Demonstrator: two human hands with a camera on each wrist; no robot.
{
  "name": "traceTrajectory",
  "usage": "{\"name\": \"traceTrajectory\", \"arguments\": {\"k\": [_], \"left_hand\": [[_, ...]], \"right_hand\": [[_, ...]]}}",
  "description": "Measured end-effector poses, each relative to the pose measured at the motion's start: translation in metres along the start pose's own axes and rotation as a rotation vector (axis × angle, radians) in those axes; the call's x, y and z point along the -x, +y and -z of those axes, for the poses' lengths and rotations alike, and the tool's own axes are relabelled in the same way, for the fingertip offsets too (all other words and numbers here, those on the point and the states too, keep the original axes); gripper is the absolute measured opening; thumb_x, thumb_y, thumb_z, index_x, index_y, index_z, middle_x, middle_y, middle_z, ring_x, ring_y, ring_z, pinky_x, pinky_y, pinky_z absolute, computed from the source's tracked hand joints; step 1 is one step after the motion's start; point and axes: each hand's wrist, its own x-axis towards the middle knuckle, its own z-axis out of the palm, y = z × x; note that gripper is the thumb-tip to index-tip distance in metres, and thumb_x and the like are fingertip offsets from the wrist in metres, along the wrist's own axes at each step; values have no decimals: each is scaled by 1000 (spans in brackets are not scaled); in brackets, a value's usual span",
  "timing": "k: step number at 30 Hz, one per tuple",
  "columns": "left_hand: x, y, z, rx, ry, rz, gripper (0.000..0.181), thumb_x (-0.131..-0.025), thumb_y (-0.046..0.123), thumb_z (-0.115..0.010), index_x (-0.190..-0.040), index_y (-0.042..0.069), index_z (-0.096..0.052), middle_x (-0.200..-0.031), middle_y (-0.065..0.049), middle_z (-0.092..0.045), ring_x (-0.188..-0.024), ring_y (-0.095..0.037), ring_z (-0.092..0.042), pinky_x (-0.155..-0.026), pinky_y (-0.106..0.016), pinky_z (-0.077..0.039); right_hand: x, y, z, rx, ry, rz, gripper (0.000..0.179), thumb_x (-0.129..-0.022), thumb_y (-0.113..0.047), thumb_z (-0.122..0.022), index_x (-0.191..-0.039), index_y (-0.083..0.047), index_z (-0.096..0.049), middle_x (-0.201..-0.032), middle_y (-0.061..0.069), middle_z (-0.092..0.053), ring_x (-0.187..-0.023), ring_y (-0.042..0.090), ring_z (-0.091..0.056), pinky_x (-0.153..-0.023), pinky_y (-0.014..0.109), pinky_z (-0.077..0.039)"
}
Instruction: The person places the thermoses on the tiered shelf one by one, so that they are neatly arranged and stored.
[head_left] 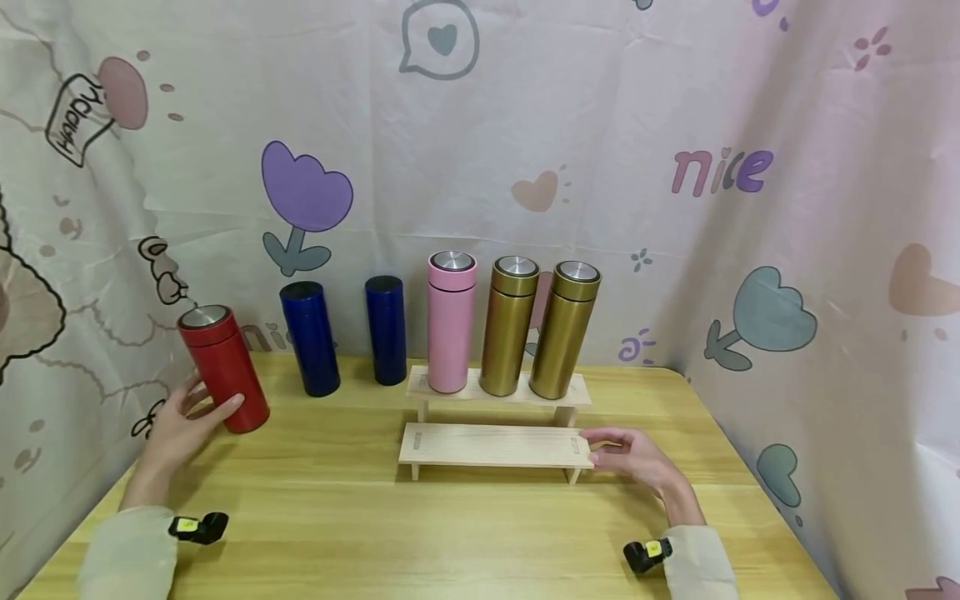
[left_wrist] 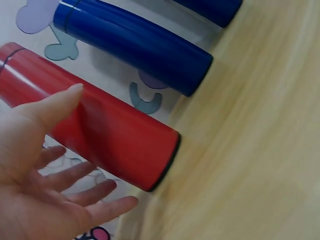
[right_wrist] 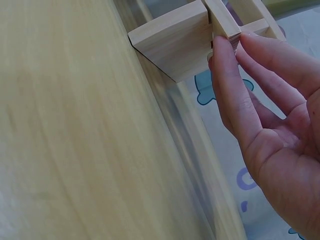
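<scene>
A red thermos bottle [head_left: 228, 367] with a silver-topped lid stands at the table's left. My left hand [head_left: 178, 427] is around its near side, thumb across the front. In the left wrist view the fingers of that hand [left_wrist: 30, 180] are spread and fairly straight beside the red bottle [left_wrist: 125, 135], not wrapped round it. My right hand [head_left: 637, 458] pinches the right end of the lower board of a two-step wooden rack [head_left: 491, 446]; the right wrist view shows thumb and fingertips on the board's edge [right_wrist: 225, 20].
On the rack's upper step stand a pink thermos [head_left: 450, 333] and two gold ones, the left gold thermos [head_left: 510, 333] and the right gold thermos [head_left: 564, 337]. Two blue bottles, the left blue bottle [head_left: 311, 342] and right blue bottle [head_left: 386, 333], stand near the printed curtain [head_left: 480, 125].
</scene>
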Motion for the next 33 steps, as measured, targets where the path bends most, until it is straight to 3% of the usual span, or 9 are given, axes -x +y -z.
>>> {"name": "traceTrajectory", "arguments": {"k": [3, 6, 10, 14, 20, 23, 25, 28, 33], "left_hand": [[-2, -6, -4, 0, -9, -26, 98, -102, 49, -59, -166, 13, 4, -168, -34, -12, -145, -63, -28, -113, -72, -36], [-5, -10, -10, 26, 13, -4, 98, -101, 51, -59, -166, 10, 2, -168, -33, -13, -145, -63, -27, -113, -76, -31], [-8, -12, -17, 56, 63, 17, 97, -100, 52, -60, -167, 11, -2, -168, -31, -16, -144, -62, -32, -115, -75, -30], [-11, -14, -21, 37, 115, -16, 93, -100, 49, -62, -167, 14, -8, -166, -33, -23, -140, -61, -38, -113, -73, -35], [-12, -13, -21, -33, 193, -70, 85, -98, 44, -69, -165, 19, -23, -163, -25, -35, -139, -47, -44, -100, -34, -58], [-10, -12, -18, -48, 191, -64, 86, -98, 43, -69, -165, 13, -24, -165, -26, -32, -140, -49, -43, -98, -34, -59], [-9, -10, -15, -48, 180, -47, 89, -97, 43, -69, -164, 8, -22, -164, -29, -32, -140, -52, -43, -99, -49, -58], [-8, -8, -11, -52, 161, -6, 95, -96, 47, -69, -164, 3, -19, -162, -34, -32, -139, -55, -43, -83, -31, -61], [-5, -4, -7, -36, 145, 22, 100, -95, 51, -69, -163, 0, -17, -160, -37, -33, -134, -56, -45, -60, -4, -41]], "right_hand": [[-1, 0, -1, -1, -3, 3, 55, -95, -7, -71, -141, 14, -51, -126, 18, -69, -100, 11, -73, -91, 30, -62], [-1, 0, 0, -1, -4, 4, 54, -95, -7, -71, -141, 14, -51, -124, 15, -70, -100, 10, -73, -90, 29, -62], [-1, 0, 0, -7, -6, 7, 54, -96, -7, -70, -141, 14, -51, -123, 12, -71, -100, 9, -73, -90, 29, -62], [0, 0, 0, -8, -9, 13, 54, -96, -6, -70, -141, 15, -51, -123, 9, -71, -99, 9, -73, -90, 29, -62], [-1, 1, 1, 24, 5, 13, 52, -95, -6, -71, -139, 15, -53, -123, 8, -71, -101, 9, -72, -89, 30, -63], [-1, 0, 0, 24, 11, 9, 51, -94, -6, -71, -138, 14, -54, -122, 10, -70, -101, 10, -73, -89, 30, -63], [-1, 0, 1, 22, 5, 17, 51, -95, -5, -71, -138, 16, -53, -122, 10, -71, -102, 11, -73, -89, 30, -63], [-1, 0, 1, 15, 9, 13, 51, -94, -5, -71, -138, 15, -54, -120, 6, -71, -101, 10, -73, -89, 30, -63], [0, -1, 0, 12, 11, 18, 50, -94, -5, -71, -137, 14, -55, -119, 3, -72, -101, 10, -73, -89, 30, -63]]}}
